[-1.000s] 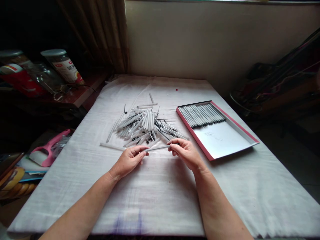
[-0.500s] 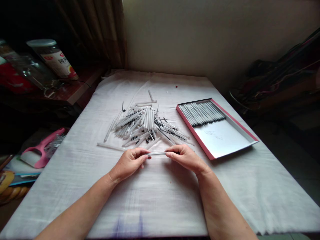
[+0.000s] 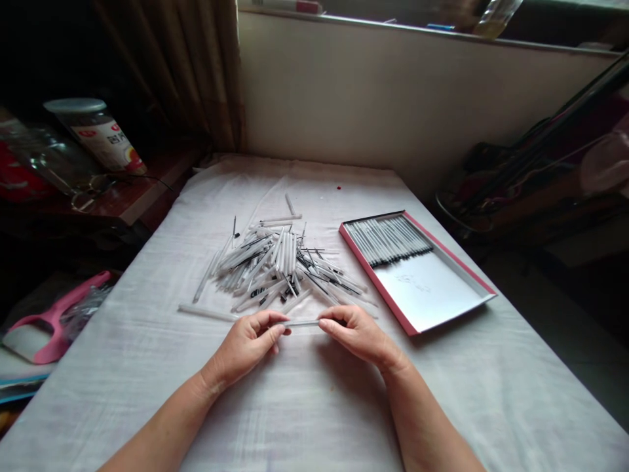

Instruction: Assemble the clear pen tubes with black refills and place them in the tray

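Observation:
Between both hands, level above the cloth, is a thin whitish pen [image 3: 302, 323]. My left hand [image 3: 249, 342] pinches its left end between thumb and fingers. At the other end my right hand [image 3: 354, 334] grips it, with something dark showing by the fingertips. Just beyond the hands lies a loose pile of translucent pen barrels [image 3: 289, 252], mixed with thin dark refills and small black pieces. To the right, a shallow pink-edged box [image 3: 378, 283] holds a row of pens [image 3: 388, 240] side by side, black ends toward me.
A white cloth [image 3: 289, 406] covers the table. A small red piece [image 3: 339, 188] lies near its far edge. At left are a lidded jar [image 3: 105, 137], glasses [image 3: 86, 196] and a pink-handled tool [image 3: 59, 321]. A wall [image 3: 334, 92] rises behind.
The view has tilted up, so the table sits lower and a ledge shows at the top. Both hands still hold the pen, in nearly the same pose.

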The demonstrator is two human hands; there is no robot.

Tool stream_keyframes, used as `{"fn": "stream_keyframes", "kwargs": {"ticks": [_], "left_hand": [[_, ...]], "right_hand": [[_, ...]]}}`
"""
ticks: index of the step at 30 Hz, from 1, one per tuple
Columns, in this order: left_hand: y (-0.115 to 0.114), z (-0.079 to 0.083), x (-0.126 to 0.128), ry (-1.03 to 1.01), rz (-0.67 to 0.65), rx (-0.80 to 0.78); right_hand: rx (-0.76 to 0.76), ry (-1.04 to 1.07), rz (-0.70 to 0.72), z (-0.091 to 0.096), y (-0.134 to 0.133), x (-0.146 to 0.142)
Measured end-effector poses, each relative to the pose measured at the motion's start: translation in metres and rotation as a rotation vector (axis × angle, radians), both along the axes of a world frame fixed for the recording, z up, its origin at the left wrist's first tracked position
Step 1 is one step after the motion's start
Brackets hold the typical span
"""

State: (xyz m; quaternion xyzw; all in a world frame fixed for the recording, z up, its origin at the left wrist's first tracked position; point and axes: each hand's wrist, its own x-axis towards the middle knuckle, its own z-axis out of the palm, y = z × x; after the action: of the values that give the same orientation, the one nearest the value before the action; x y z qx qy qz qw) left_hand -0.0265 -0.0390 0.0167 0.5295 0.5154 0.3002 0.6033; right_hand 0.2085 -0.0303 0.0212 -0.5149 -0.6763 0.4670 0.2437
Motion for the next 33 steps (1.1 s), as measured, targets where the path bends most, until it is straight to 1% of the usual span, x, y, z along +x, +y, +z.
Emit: {"fn": "stream_keyframes", "kwargs": {"ticks": [3, 5, 7, 8, 10, 11, 12, 13, 15, 17, 21, 27, 30, 33], "left_hand": [[0.002, -0.001, -0.002, -0.038, 0.028, -0.019], [0.003, 0.0, -0.004, -0.067, 0.054, -0.043], [0.004, 0.002, -0.006, -0.096, 0.081, -0.059], [0.005, 0.002, -0.006, -0.11, 0.093, -0.062], [0.007, 0.003, -0.007, -0.141, 0.108, -0.067], [0.009, 0.003, -0.008, -0.158, 0.112, -0.068], [0.01, 0.003, -0.009, -0.175, 0.113, -0.068], [0.011, 0.002, -0.01, -0.193, 0.116, -0.068], [0.013, 0.0, -0.012, -0.226, 0.117, -0.071], [0.014, -0.003, -0.015, -0.256, 0.117, -0.077], [0.016, -0.005, -0.019, -0.312, 0.115, -0.1], [0.018, -0.001, -0.018, -0.354, 0.142, -0.133], [0.019, 0.002, -0.016, -0.351, 0.149, -0.136], [0.018, 0.003, -0.016, -0.349, 0.145, -0.137]], "right_hand": [[0.106, 0.019, -0.046, 0.008, 0.0, 0.004], [0.209, 0.075, -0.153, 0.015, 0.007, 0.016], [0.31, 0.141, -0.363, 0.018, 0.024, 0.038], [0.333, 0.172, -0.5, 0.017, 0.036, 0.053], [0.361, 0.2, -0.826, 0.014, 0.066, 0.087], [0.382, 0.18, -0.974, 0.011, 0.081, 0.103], [0.395, 0.118, -1.089, 0.008, 0.096, 0.119], [0.369, -0.005, -1.134, 0.005, 0.109, 0.132], [0.233, -0.321, -1.146, 0.001, 0.13, 0.149], [0.161, -0.458, -1.14, -0.002, 0.141, 0.154], [0.132, -0.554, -1.12, -0.007, 0.149, 0.145], [0.143, -0.664, -1.046, -0.014, 0.15, 0.137], [0.154, -0.689, -1.021, -0.014, 0.148, 0.137], [0.167, -0.694, -1.006, -0.009, 0.147, 0.137]]}}
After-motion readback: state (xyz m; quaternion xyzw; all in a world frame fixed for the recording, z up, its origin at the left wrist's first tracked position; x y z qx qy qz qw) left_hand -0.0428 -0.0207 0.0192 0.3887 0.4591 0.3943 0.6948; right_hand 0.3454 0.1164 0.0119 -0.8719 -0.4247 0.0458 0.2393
